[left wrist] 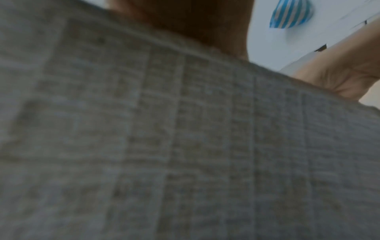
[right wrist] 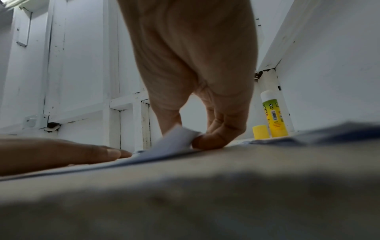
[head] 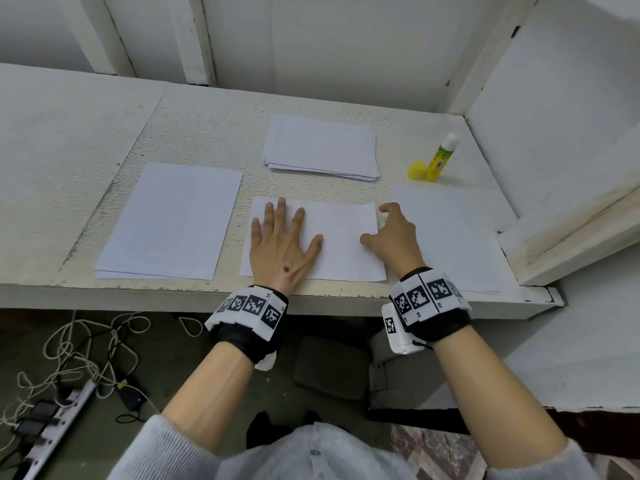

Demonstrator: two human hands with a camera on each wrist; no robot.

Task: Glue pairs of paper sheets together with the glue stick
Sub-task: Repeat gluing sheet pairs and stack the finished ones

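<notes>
Paper sheet lies at the bench's front edge, middle. The left hand rests flat on its left half, fingers spread straight. The right hand pinches the sheet's right edge between thumb and curled fingers, lifting it slightly. Further sheets lie left and right, a paper stack behind. Toward the back right corner stands the uncapped glue stick, its yellow cap just beside.

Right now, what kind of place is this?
Probably a makeshift workbench in a utility or storage room: rough white-painted wooden bench top, white panelled board walls, and tangled cables with a power strip on the floor.
</notes>
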